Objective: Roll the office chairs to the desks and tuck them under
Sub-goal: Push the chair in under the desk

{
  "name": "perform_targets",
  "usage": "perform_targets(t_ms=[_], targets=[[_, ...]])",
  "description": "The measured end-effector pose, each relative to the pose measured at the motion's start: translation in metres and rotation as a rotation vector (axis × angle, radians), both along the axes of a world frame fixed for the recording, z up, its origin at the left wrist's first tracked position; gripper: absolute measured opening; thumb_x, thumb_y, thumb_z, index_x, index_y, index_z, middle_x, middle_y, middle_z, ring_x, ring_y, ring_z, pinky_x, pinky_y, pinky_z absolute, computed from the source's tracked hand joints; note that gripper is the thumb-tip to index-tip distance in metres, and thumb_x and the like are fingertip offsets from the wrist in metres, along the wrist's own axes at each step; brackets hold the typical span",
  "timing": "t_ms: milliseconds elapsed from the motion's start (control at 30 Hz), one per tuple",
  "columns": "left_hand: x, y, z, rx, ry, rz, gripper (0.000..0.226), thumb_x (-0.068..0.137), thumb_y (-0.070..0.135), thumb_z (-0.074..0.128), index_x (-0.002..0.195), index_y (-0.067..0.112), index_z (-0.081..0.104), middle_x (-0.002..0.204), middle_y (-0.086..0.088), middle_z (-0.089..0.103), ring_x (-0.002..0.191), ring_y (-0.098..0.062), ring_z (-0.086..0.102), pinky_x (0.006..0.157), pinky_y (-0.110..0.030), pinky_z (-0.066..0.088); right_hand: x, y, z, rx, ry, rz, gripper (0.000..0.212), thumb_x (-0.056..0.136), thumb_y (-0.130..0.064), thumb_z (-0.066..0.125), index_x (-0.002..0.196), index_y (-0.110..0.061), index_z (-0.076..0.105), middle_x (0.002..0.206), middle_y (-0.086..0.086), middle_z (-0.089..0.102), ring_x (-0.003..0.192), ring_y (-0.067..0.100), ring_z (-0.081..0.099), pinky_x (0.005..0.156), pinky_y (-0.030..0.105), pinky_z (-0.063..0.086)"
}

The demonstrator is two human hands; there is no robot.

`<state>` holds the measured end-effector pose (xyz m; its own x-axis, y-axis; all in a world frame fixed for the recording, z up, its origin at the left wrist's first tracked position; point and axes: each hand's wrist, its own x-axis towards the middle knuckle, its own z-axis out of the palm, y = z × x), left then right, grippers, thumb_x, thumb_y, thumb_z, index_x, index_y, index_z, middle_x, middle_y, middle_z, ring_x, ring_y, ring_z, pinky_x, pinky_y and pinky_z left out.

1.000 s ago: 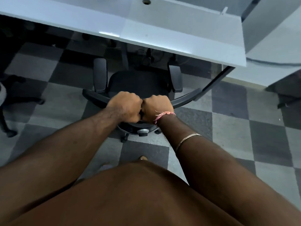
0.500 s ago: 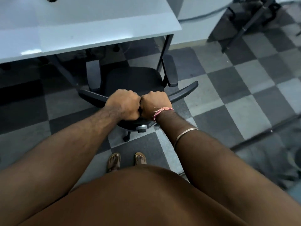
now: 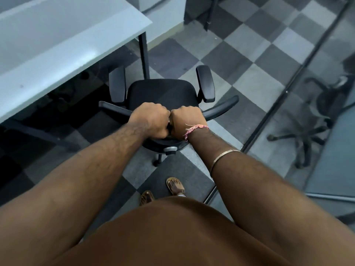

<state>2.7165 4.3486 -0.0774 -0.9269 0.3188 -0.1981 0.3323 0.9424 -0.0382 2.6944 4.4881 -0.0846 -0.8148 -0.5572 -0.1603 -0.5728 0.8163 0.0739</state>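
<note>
Both hands gripped the top edge of the black office chair's backrest (image 3: 221,109), side by side with knuckles touching: the left hand (image 3: 151,120) and the right hand (image 3: 187,121), each with fingers curled tight over the rim. The chair's seat (image 3: 162,93) lay just beyond the hands, out on the checkered floor (image 3: 249,60) beside the corner leg of the white worktop (image 3: 57,41), its left armrest (image 3: 117,84) near the worktop's edge, not tucked under. A second chair (image 3: 322,112) stood well apart to the right.
</note>
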Motion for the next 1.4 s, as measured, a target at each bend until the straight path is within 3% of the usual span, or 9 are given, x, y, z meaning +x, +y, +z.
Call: perform_targets(t_ms=[200, 433, 600, 733, 933, 1233, 1400], targets=[[-0.028, 0.021, -0.002, -0.016, 0.018, -0.130, 0.027, 0.078, 0.052, 0.058, 0.073, 0.027, 0.053, 0.078, 0.003, 0.068, 0.070, -0.025, 0.066, 0.066, -0.036, 0.056, -0.016, 0.032, 0.008, -0.018, -0.057, -0.033, 0.014, 0.082, -0.041, 0.056, 0.078, -0.028, 0.051, 0.088, 0.003, 0.068, 0.078, 0.030, 0.066, 0.062, 0.033, 0.037], [-0.069, 0.055, -0.002, -0.006, 0.015, -0.247, 0.026, 0.079, 0.050, 0.059, 0.072, 0.025, 0.052, 0.081, 0.001, 0.069, 0.071, -0.026, 0.066, 0.064, -0.035, 0.052, -0.038, 0.067, -0.002, 0.004, 0.024, -0.154, 0.025, 0.083, -0.045, 0.055, 0.069, -0.026, 0.049, 0.076, 0.000, 0.066, 0.058, 0.026, 0.050, 0.057, 0.032, 0.036], [-0.111, 0.083, -0.008, -0.007, 0.036, -0.330, 0.027, 0.081, 0.052, 0.058, 0.079, 0.025, 0.060, 0.087, 0.004, 0.070, 0.077, -0.025, 0.069, 0.066, -0.036, 0.054, -0.071, 0.096, -0.005, 0.017, 0.045, -0.195, 0.023, 0.084, -0.045, 0.054, 0.072, -0.026, 0.051, 0.078, 0.001, 0.067, 0.066, 0.028, 0.064, 0.057, 0.031, 0.036], [-0.156, 0.113, -0.010, 0.013, 0.053, -0.342, 0.027, 0.083, 0.053, 0.058, 0.078, 0.026, 0.058, 0.086, 0.005, 0.069, 0.074, -0.024, 0.067, 0.065, -0.037, 0.054, -0.111, 0.124, -0.005, 0.013, 0.047, -0.237, 0.021, 0.084, -0.044, 0.054, 0.073, -0.027, 0.051, 0.079, 0.001, 0.067, 0.067, 0.027, 0.064, 0.057, 0.032, 0.037], [-0.223, 0.161, -0.012, 0.001, 0.051, -0.317, 0.026, 0.084, 0.053, 0.059, 0.077, 0.029, 0.053, 0.084, 0.005, 0.069, 0.072, -0.023, 0.066, 0.066, -0.039, 0.057, -0.174, 0.168, -0.005, -0.015, 0.049, -0.272, 0.021, 0.086, -0.043, 0.055, 0.082, -0.025, 0.065, 0.083, 0.001, 0.069, 0.073, 0.028, 0.068, 0.059, 0.032, 0.039], [-0.321, 0.235, -0.004, -0.040, 0.034, -0.337, 0.024, 0.085, 0.049, 0.059, 0.078, 0.028, 0.049, 0.085, 0.004, 0.068, 0.072, -0.024, 0.066, 0.067, -0.040, 0.058, -0.269, 0.239, -0.004, -0.021, 0.040, -0.301, 0.019, 0.087, -0.042, 0.054, 0.080, -0.026, 0.062, 0.079, -0.002, 0.067, 0.062, 0.025, 0.057, 0.057, 0.032, 0.038], [-0.386, 0.269, 0.001, -0.056, -0.005, -0.388, 0.024, 0.085, 0.049, 0.058, 0.081, 0.027, 0.052, 0.087, 0.005, 0.068, 0.072, -0.023, 0.065, 0.067, -0.039, 0.057, -0.328, 0.271, -0.004, -0.021, 0.040, -0.346, 0.019, 0.086, -0.041, 0.054, 0.083, -0.025, 0.064, 0.079, -0.001, 0.068, 0.069, 0.027, 0.066, 0.058, 0.032, 0.040]])
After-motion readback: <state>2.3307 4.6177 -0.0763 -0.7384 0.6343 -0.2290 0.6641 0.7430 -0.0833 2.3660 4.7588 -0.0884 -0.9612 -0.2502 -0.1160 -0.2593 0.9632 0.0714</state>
